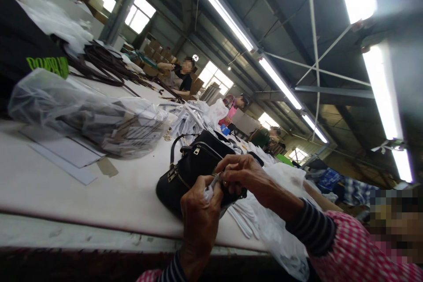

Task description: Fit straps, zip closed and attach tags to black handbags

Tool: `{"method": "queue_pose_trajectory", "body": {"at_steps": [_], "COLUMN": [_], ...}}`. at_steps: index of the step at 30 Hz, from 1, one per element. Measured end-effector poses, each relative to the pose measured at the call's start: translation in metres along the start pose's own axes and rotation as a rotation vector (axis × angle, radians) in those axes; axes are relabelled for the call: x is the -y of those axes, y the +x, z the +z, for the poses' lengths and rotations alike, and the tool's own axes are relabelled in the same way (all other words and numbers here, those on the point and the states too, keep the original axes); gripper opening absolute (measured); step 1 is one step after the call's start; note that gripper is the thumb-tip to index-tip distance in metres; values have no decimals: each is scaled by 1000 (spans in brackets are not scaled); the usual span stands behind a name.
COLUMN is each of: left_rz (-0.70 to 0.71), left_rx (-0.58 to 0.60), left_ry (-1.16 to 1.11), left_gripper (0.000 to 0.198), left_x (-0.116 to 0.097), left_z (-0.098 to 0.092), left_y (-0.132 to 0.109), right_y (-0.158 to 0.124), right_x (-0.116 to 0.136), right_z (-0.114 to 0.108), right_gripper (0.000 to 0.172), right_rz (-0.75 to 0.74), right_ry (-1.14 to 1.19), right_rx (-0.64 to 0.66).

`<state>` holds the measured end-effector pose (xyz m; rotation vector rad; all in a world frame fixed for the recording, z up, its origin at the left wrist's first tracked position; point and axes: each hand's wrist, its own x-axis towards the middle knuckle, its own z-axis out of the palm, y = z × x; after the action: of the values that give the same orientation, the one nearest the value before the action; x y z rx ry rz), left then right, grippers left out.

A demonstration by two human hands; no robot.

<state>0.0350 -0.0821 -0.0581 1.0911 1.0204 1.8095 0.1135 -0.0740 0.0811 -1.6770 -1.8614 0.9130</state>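
A black handbag (185,163) with zippers and gold-toned metal fittings lies on the pale work table (139,198) in front of me. My left hand (200,207) is closed at the bag's near side, pinching a crumpled white piece (209,191) that looks like tissue or thin wrapping. Meeting it from the right, my right hand (243,174) has its fingers bent and pressed together over the bag. Something small and gold-toned shows near the fingertips. What exactly the right fingers grip is hidden.
Clear plastic bags with papers (132,128) lie left on the table, beside white cards (66,154). Dark cords (102,64) are coiled farther back. White strips and plastic (264,216) lie right of the handbag. Several people are farther off; another person is close at right.
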Motion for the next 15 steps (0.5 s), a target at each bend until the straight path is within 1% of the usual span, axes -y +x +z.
{"method": "queue_pose_trajectory", "body": {"at_steps": [8, 12, 15], "left_rz": [25, 29, 35], "left_rx": [-6, -6, -6], "left_ry": [-13, -18, -12], "left_gripper": [21, 21, 20], "left_x": [1, 3, 3], "left_z": [0, 0, 0], "left_y": [-1, -2, -2], "right_y": [3, 5, 7], "right_x": [0, -1, -2], "right_z": [1, -3, -7], "right_gripper": [19, 22, 23], "right_rz": [-5, -23, -67], "right_ry": [-24, -94, -187], "right_rx": [6, 60, 119]}}
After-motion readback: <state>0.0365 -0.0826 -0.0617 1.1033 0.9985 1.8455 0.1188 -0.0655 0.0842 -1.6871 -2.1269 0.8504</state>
